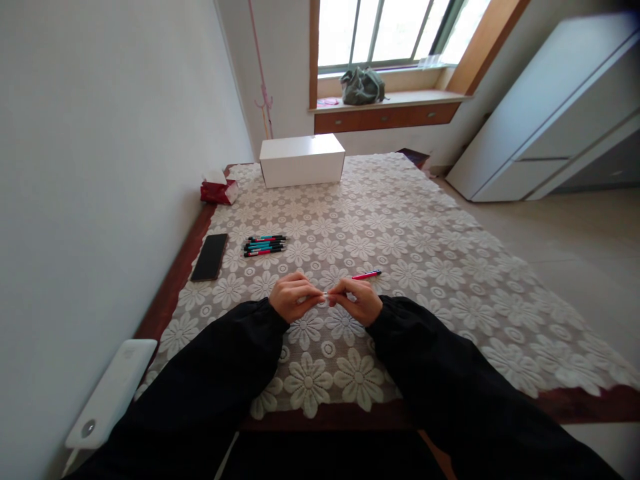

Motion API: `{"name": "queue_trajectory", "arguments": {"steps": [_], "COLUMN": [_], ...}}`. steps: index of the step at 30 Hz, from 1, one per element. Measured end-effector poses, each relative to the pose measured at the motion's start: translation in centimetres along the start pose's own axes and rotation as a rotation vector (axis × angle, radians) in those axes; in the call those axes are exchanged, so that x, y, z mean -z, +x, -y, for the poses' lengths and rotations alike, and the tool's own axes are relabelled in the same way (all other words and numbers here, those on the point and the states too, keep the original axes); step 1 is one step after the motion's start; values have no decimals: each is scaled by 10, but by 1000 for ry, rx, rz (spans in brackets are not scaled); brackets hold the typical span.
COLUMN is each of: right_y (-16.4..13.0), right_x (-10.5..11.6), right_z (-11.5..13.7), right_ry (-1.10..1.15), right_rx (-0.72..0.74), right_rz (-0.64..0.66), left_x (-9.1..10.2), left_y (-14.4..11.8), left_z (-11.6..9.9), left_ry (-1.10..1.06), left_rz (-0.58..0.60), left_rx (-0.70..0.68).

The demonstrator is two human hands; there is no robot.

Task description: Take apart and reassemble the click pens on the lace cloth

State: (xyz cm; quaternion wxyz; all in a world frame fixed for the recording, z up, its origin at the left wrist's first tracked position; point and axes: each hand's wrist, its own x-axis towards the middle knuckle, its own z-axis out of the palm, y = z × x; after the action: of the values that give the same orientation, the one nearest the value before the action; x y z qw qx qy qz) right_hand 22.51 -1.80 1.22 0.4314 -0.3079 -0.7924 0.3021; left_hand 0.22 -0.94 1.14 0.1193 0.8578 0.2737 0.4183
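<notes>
My left hand (295, 297) and my right hand (357, 301) meet low over the tablecloth, fingertips nearly touching. Both are closed in a pinch on a small whitish piece (325, 295), mostly covered by the fingers and too small to name. Just beyond my right hand lies a pink pen (367, 275) with a dark end, partly behind the knuckles. Farther left, several pens (264, 246) in black, teal and pink lie side by side in a bundle.
A black phone (209, 257) lies near the table's left edge. Behind it stands a red tissue pack (219, 191). At the far end is a white box (302, 161). The lace tablecloth (430, 267) covers the table. A white power bank-like device (113, 393) sits at lower left by the wall.
</notes>
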Motion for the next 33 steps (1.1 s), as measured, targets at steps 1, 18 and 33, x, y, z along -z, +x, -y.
{"name": "queue_trajectory", "arguments": {"steps": [1, 18, 33], "right_y": [0, 0, -3], "right_x": [0, -1, 1], "right_z": [0, 0, -9], "right_ry": [5, 26, -287], "right_rx": [-4, 7, 245], "right_rz": [3, 2, 64], "left_x": [0, -1, 0], "left_y": [0, 0, 3], "left_z": [0, 0, -7], "left_ry": [-5, -52, -80], "left_rz": [-1, -22, 18], "left_rx": [-4, 0, 38]}}
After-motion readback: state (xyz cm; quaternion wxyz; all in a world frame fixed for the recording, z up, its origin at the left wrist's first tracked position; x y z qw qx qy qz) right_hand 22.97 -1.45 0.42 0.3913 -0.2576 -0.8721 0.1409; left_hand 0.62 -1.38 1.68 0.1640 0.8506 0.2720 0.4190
